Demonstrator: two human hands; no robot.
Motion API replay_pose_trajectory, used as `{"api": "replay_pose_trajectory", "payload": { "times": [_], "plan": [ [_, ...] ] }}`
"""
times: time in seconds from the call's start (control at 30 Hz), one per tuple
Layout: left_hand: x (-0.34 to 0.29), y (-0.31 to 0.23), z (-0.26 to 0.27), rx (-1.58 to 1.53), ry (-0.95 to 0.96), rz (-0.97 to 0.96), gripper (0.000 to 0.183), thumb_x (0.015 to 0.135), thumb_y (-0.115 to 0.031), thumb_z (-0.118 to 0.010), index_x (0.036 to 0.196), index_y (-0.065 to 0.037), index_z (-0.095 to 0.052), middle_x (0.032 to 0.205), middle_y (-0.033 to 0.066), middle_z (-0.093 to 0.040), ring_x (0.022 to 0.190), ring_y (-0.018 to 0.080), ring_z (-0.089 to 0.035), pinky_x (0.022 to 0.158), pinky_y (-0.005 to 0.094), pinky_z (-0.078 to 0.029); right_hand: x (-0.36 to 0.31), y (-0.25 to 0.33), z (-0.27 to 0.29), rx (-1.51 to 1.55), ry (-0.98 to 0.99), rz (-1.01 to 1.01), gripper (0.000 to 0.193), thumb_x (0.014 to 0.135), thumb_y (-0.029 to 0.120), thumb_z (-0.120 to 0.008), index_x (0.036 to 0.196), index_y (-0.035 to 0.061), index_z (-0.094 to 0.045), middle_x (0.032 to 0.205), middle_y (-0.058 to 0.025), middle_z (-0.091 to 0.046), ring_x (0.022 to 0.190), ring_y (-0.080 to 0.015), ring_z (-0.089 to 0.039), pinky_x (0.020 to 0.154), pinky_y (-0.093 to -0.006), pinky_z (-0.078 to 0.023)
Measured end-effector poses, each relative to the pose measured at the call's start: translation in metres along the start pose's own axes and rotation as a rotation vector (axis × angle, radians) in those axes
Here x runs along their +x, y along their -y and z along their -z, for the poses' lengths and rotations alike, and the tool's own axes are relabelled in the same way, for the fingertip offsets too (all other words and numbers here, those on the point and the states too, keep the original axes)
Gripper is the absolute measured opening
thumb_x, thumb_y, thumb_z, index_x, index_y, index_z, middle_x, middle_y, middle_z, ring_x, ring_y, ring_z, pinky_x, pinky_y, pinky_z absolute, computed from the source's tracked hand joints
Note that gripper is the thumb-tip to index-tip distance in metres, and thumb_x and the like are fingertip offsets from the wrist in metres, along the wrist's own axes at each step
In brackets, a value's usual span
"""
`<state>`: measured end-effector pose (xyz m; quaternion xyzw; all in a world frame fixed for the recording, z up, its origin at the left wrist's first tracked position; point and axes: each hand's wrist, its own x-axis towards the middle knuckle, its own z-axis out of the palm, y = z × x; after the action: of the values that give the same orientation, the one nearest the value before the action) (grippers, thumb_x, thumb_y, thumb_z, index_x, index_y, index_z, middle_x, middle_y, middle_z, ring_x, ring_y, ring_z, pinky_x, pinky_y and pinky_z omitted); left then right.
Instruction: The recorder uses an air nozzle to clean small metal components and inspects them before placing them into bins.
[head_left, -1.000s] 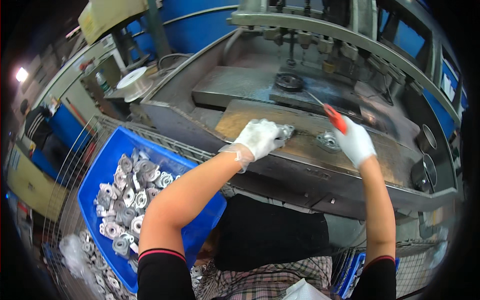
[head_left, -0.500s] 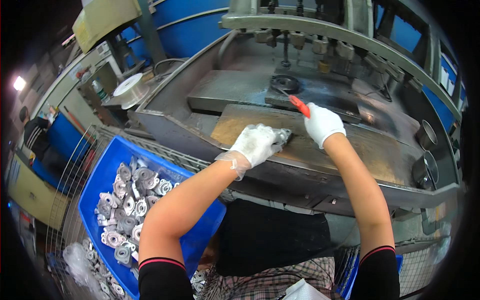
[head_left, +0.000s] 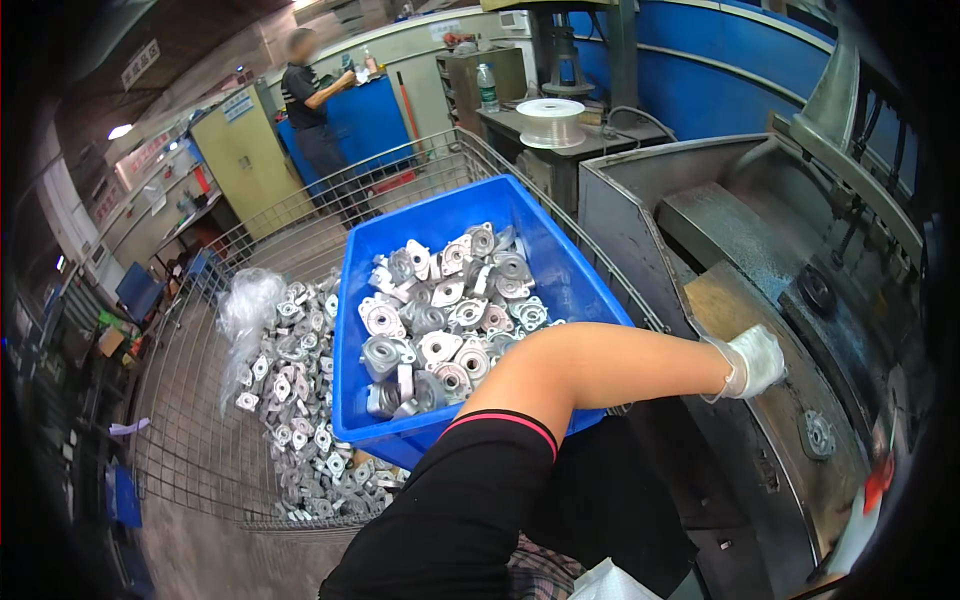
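Observation:
My left hand (head_left: pixel 757 362), in a white glove, hovers over the near part of a worn brownish board (head_left: pixel 722 298). Its fingers are mostly hidden behind the back of the hand, and no object shows in it. A grey metal casting (head_left: pixel 818 435) with a round centre lies on the board, apart from that hand. At the lower right rim my right hand (head_left: pixel 852 535), gloved and blurred, grips a red-handled tool (head_left: pixel 878 484); the tool's working end cannot be made out. A black round disc (head_left: pixel 817 289) sits on a dark block beyond the board.
A blue bin (head_left: pixel 361 300) of similar castings (head_left: pixel 440 348) stands in a wire cage (head_left: pixel 190 430), beside more loose castings (head_left: pixel 290 385) and clear plastic (head_left: pixel 248 305). The machine trough's metal wall (head_left: pixel 640 240) rises between bin and board. A white spool (head_left: pixel 551 125) and another person (head_left: pixel 318 110) are farther back.
The view has swung left toward the bin. My left hand has let go of the casting, which now lies on the board. My right hand has shifted to the picture's rim with the red-handled tool.

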<state>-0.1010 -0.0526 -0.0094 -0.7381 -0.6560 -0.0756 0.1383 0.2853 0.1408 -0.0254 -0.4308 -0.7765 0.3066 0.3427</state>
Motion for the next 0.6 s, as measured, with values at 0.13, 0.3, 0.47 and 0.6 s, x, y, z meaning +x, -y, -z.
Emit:
{"api": "replay_pose_trajectory", "payload": {
  "times": [0.13,0.3,0.47,0.6],
  "plan": [
    [-0.001,-0.007,0.006,0.066,0.005,0.041,0.016,0.071,-0.016,-0.065,0.085,-0.014,-0.071,0.078,0.0106,-0.069,0.079,0.0294,-0.069,0.069,0.0408,-0.053,-0.010,-0.025,0.011,0.114,-0.004,-0.018,0.037,0.091,0.021,-0.059,0.121,-0.0002,-0.055,0.091,-0.0041,-0.061,0.070,-0.0094,-0.051,0.064,-0.0230,-0.040],
    [-0.004,-0.002,0.023,-0.002,0.018,0.085,0.013,0.068,-0.017,-0.067,0.079,-0.015,-0.071,0.076,0.0112,-0.069,0.078,0.0304,-0.069,0.069,0.0402,-0.053,-0.032,-0.053,0.032,0.245,-0.037,-0.067,0.033,0.091,0.025,-0.060,0.113,0.0004,-0.058,0.083,-0.0027,-0.060,0.065,-0.0080,-0.047,0.061,-0.0227,-0.036],
    [0.003,0.003,0.047,0.071,-0.057,0.094,0.009,0.067,-0.018,-0.069,0.074,-0.012,-0.072,0.074,0.0113,-0.068,0.079,0.0279,-0.068,0.069,0.0396,-0.053,-0.052,-0.080,0.046,0.384,-0.088,-0.120,0.032,0.091,0.029,-0.061,0.106,0.0009,-0.061,0.075,-0.0013,-0.059,0.060,-0.0066,-0.044,0.057,-0.0224,-0.033],
    [0.032,0.011,0.055,0.068,-0.187,0.156,0.007,0.068,-0.015,-0.067,0.072,-0.012,-0.072,0.076,0.0131,-0.068,0.079,0.0295,-0.068,0.071,0.0404,-0.053,-0.066,-0.101,0.061,0.482,-0.147,-0.169,0.032,0.092,0.032,-0.061,0.099,0.0013,-0.063,0.068,-0.0002,-0.058,0.056,-0.0055,-0.041,0.054,-0.0221,-0.030]
  ]
}}
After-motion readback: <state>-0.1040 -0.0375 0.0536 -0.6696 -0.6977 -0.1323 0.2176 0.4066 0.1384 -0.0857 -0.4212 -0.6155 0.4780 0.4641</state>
